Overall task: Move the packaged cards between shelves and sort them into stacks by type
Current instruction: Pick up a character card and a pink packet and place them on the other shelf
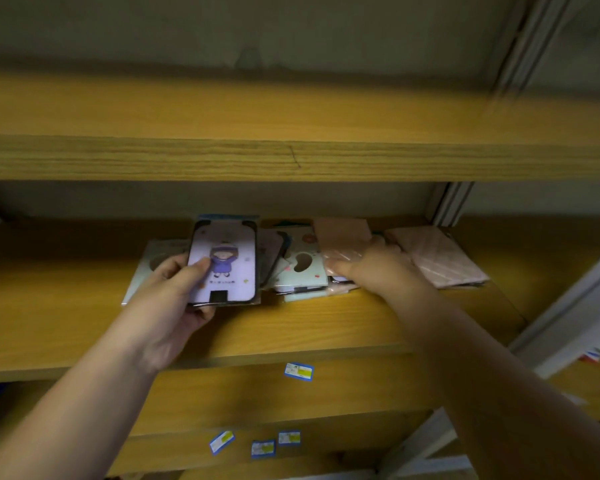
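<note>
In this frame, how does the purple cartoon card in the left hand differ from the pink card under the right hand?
The purple cartoon card shows a figure in a purple coat inside a dark border; the pink card is plain pink with faint pale lines.

The left hand grips the purple card, thumb on its face, tilted up off the shelf; the right hand holds the pink card over the pile.

Both are glossy, flat packaged cards.

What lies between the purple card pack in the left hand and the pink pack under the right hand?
In the head view, a mint green pack with a bean-shaped cutout lies there, atop darker packs.
</note>
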`<state>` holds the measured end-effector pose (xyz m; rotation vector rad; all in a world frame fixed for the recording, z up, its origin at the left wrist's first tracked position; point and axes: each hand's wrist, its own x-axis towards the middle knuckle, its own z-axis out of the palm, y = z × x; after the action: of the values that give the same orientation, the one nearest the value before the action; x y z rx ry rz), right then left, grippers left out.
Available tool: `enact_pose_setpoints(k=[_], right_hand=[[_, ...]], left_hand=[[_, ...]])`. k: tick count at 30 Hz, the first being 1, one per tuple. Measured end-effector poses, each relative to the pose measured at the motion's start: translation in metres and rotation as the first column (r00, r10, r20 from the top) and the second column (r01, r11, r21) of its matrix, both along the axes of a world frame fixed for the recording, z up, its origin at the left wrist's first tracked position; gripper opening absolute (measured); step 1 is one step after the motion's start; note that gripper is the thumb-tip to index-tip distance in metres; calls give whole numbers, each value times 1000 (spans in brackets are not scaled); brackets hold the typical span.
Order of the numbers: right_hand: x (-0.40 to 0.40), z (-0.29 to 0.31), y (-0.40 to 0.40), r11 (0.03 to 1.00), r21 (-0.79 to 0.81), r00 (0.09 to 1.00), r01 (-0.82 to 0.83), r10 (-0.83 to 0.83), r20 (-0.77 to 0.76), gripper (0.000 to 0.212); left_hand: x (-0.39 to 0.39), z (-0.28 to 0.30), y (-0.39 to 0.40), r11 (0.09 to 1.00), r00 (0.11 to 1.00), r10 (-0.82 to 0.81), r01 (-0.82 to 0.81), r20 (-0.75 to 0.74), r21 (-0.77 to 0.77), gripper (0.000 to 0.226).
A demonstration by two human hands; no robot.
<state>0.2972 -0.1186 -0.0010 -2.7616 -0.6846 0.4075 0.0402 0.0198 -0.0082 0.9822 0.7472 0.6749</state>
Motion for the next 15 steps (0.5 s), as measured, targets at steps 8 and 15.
enact_pose_setpoints(k=[8, 15], right_hand=[[28, 0, -9, 835, 480, 911, 269, -59, -409, 26], [15, 1, -35, 551, 617, 744, 562, -10, -669, 10]], left_hand=[[13, 0, -30, 997, 997, -67, 68, 44, -30, 13], [18, -1, -57, 998, 998, -59, 59, -18, 31, 17]])
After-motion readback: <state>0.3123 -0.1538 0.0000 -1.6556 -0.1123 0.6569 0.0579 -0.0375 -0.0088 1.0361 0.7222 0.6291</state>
